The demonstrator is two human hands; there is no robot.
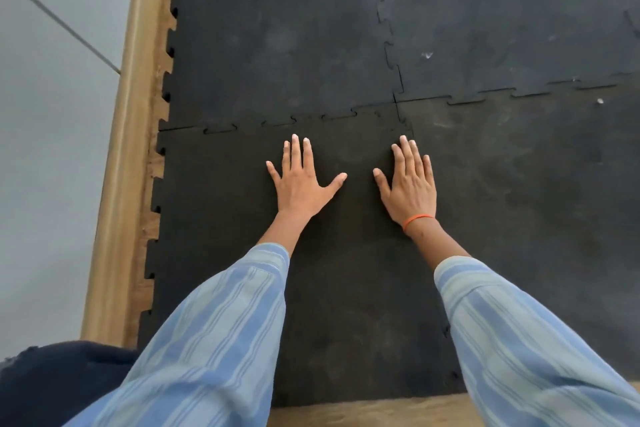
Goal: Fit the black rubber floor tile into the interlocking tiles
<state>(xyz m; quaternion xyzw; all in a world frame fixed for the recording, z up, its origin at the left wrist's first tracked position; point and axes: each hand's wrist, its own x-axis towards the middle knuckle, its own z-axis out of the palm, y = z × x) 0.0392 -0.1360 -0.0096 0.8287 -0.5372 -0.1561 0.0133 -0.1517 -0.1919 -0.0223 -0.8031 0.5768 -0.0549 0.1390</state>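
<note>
Interlocking tiles [502, 28] by a wooden baseboard [117, 184]; left hand [299, 184], right hand [412, 184] spread flat on the black rubber floor tile [225, 218].

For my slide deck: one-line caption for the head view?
Left hand and right hand pressing flat on black rubber floor tile.

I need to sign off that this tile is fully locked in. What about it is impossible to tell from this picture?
Head view only:
- Tile right seam: the right hand and sleeve cover much of it.
- Near edge: both sleeves cover its ends.
- Far seam: some tabs show, but whether they sit flush is too fine to tell.
- Rubber beneath the left hand and right hand: hidden.
</note>
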